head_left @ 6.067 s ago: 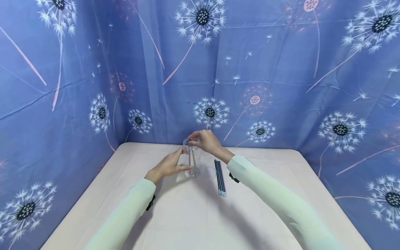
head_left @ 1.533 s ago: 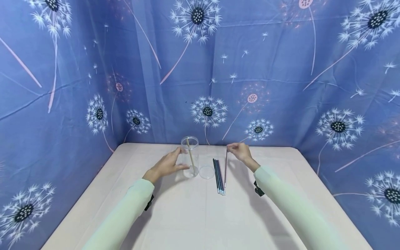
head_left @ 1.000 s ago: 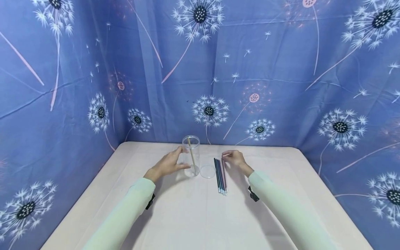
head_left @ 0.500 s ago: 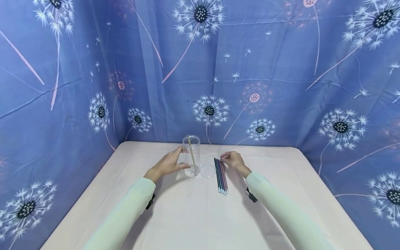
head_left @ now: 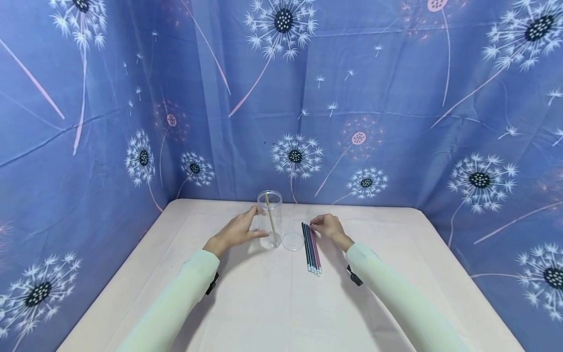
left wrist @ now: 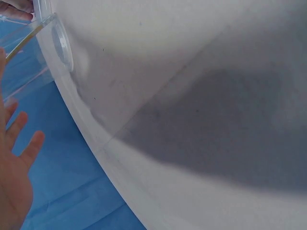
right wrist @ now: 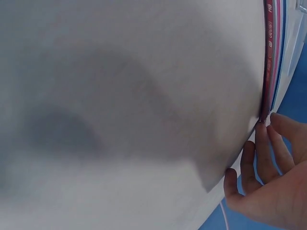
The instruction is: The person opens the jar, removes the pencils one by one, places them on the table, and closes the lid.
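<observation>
A clear plastic jar (head_left: 274, 224) stands upright near the back of the table, with a slim yellowish stick (head_left: 270, 215) leaning inside it. My left hand (head_left: 236, 229) holds the jar's left side, thumb in front and forefinger reaching behind; the other fingers spread out in the left wrist view. To the right, several pencils (head_left: 310, 252) lie side by side, eraser ends towards me. My right hand (head_left: 329, 228) pinches the far end of the outermost one, a dark red pencil (right wrist: 268, 62), between thumb and fingertip.
A clear round lid (head_left: 292, 241) lies flat between jar and pencils. The table (head_left: 264, 308) has a pale cloth. Blue curtains with dandelion prints (head_left: 374, 98) rise behind the table and along both sides.
My right hand was inside the jar's mouth, then carried a pencil out to the right. Since then it has lowered the pencil beside the others and drawn it left against them. My left hand stays put.
</observation>
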Tool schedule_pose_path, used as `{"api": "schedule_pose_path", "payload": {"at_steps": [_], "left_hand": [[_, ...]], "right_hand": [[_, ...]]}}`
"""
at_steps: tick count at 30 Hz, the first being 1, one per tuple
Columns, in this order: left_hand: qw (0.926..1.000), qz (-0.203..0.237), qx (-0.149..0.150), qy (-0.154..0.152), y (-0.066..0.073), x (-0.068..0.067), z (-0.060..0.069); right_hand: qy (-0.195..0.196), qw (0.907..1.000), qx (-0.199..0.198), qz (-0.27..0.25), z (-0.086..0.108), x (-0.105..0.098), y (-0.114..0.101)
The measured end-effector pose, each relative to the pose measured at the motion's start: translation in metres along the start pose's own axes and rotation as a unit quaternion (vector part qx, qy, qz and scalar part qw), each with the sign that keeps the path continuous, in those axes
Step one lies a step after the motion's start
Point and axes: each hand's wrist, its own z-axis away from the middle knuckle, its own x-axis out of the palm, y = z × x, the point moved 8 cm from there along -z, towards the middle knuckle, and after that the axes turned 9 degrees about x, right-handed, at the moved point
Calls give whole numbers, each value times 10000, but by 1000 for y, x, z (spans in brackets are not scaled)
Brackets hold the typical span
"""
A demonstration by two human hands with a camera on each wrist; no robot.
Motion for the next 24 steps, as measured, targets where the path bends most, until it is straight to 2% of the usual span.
{"api": "schedule_pose_path", "payload": {"at_steps": [7,12,21,24], "left_hand": [[10000,19,4,-12,-1,0,0],[10000,74,-19,-26,-1,1,0],[10000,18,6,-39,-2,1,0],[10000,-17,1,-47,-2,1,-1]], "right_hand": [[14,9999,-100,-86,1,-2,0],[129,9995,-280,-44,2,-9,-11],[380,9941,-1015,-13,4,-31,-62],[454,9926,-1122,34,4,-38,-76]]}}
